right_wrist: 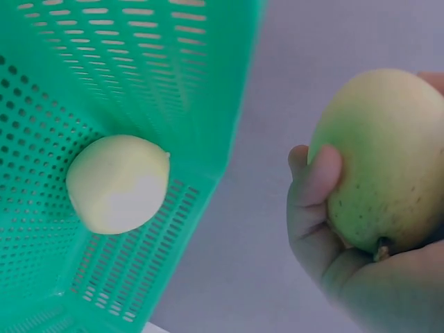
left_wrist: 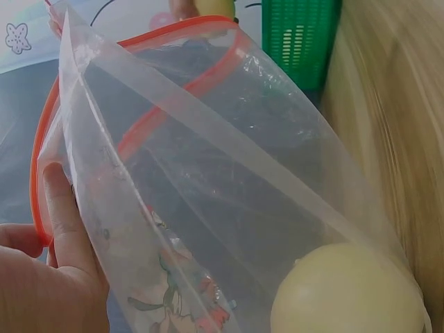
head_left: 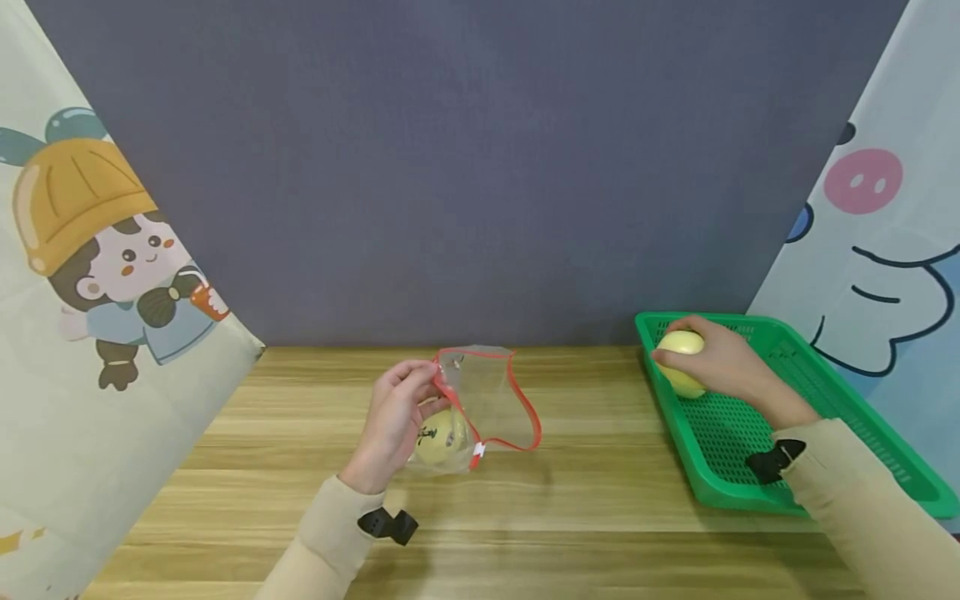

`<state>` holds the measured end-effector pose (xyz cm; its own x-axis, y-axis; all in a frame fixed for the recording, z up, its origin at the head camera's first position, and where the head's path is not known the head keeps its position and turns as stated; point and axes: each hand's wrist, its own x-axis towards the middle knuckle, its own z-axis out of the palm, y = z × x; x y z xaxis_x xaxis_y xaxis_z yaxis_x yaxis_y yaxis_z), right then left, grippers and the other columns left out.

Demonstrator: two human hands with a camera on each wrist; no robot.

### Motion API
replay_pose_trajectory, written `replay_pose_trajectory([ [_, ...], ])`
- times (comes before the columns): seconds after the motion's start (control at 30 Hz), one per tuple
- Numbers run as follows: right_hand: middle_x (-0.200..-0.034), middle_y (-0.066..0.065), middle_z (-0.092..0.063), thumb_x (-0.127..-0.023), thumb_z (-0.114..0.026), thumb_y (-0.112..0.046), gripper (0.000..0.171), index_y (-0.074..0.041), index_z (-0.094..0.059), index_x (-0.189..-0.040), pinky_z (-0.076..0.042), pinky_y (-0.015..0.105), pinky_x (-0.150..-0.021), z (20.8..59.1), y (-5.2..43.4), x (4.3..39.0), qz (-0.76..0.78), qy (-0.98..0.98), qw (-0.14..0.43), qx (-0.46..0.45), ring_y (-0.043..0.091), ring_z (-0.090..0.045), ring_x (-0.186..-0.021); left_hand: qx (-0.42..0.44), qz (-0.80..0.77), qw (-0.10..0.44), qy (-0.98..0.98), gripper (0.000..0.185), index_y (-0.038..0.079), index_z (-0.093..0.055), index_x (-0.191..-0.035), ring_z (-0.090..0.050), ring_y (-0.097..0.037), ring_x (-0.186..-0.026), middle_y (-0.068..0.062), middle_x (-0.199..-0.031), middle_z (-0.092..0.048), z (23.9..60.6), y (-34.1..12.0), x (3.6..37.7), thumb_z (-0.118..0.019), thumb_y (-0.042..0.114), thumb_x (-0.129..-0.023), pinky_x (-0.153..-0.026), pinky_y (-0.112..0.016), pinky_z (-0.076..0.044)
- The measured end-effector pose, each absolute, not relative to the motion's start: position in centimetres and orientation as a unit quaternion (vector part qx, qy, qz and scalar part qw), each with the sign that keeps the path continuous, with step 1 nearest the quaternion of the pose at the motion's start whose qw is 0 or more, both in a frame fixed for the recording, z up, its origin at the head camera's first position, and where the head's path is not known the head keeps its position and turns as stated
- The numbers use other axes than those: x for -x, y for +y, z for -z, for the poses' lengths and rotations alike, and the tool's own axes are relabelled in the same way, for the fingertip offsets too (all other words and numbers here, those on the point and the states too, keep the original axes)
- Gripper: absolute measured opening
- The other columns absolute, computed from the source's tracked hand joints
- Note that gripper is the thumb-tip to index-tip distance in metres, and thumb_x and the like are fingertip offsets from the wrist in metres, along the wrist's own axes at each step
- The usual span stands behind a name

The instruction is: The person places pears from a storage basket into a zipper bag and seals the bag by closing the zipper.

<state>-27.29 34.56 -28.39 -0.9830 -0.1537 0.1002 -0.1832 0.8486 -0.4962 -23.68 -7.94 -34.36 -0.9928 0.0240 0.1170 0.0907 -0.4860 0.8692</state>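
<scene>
My left hand pinches the red-edged rim of a clear zip bag, and the bag's mouth gapes toward the right. Inside the bag lies a yellow fruit, seen in the left wrist view as a smooth pale round fruit at the bottom. Over the left side of the green basket, my right hand grips a mango, yellow-green with a short stem. Another pale yellow mango rests in the basket below that hand.
The wooden tabletop reaches back to a dark grey fabric panel. Printed cloths stand at both sides, the left one with a cartoon child. The basket's raised rim runs along the right side of the table.
</scene>
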Motion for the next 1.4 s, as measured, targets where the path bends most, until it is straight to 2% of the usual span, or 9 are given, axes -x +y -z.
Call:
replay_pose_trajectory([
  [0.23,-0.112,0.018,-0.062,-0.095,-0.066,-0.052,0.066,-0.004,-0.051,-0.138,-0.046,0.035,-0.060,28.4,31.0,21.5,-0.256,-0.962,0.059,-0.074,0.025,-0.057,-0.079,0.074,0.861,-0.011,-0.504,0.006,-0.003,-0.062,-0.099,-0.067,-0.018,-0.075,-0.009,-0.084,-0.066,34.6,-10.4,21.0,-0.059,0.002,-0.098,-0.072,-0.033,-0.062],
  [0.4,-0.110,0.016,-0.063,-0.094,-0.069,-0.049,0.063,-0.004,-0.052,-0.136,-0.047,0.035,-0.061,28.7,28.4,17.4,-0.255,-0.962,0.076,-0.065,0.024,-0.057,-0.079,0.089,0.860,-0.030,-0.502,0.005,0.002,-0.064,-0.095,-0.067,-0.018,-0.074,-0.008,-0.083,-0.066,34.8,-12.1,19.1,-0.059,0.002,-0.098,-0.072,-0.033,-0.062],
  [0.63,-0.113,0.016,-0.062,-0.094,-0.070,-0.046,0.060,-0.005,-0.053,-0.135,-0.049,0.035,-0.061,28.8,27.1,17.3,-0.267,-0.957,0.085,-0.080,0.023,-0.057,-0.079,0.092,0.860,-0.034,-0.501,0.006,0.003,-0.064,-0.095,-0.067,-0.018,-0.075,-0.008,-0.084,-0.066,35.0,-12.2,19.4,-0.060,0.003,-0.099,-0.071,-0.033,-0.062],
  [0.83,-0.122,0.017,-0.061,-0.094,-0.070,-0.047,0.059,-0.007,-0.054,-0.135,-0.051,0.036,-0.062,28.7,26.1,17.2,-0.273,-0.954,0.091,-0.086,0.025,-0.059,-0.080,0.091,0.861,-0.036,-0.499,0.006,-0.002,-0.062,-0.099,-0.067,-0.017,-0.074,-0.009,-0.083,-0.067,35.2,-12.2,19.6,-0.059,0.002,-0.099,-0.071,-0.032,-0.062],
  [1.1,-0.109,0.012,-0.065,-0.092,-0.073,-0.043,0.051,-0.009,-0.059,-0.128,-0.050,0.035,-0.064,28.4,24.6,17.0,-0.270,-0.951,0.114,-0.103,0.023,-0.058,-0.079,0.088,0.861,-0.037,-0.500,0.004,-0.001,-0.062,-0.098,-0.067,-0.017,-0.074,-0.008,-0.083,-0.066,35.1,-12.2,19.6,-0.059,0.002,-0.099,-0.071,-0.031,-0.062],
  [1.4,-0.109,0.010,-0.064,-0.091,-0.075,-0.042,0.050,-0.011,-0.059,-0.126,-0.050,0.035,-0.063,27.9,23.1,16.5,-0.275,-0.948,0.122,-0.108,0.024,-0.058,-0.079,0.086,0.859,-0.035,-0.503,0.005,-0.002,-0.062,-0.101,-0.067,-0.018,-0.075,-0.008,-0.084,-0.066,35.0,-12.2,19.6,-0.060,0.002,-0.098,-0.072,-0.032,-0.062],
])
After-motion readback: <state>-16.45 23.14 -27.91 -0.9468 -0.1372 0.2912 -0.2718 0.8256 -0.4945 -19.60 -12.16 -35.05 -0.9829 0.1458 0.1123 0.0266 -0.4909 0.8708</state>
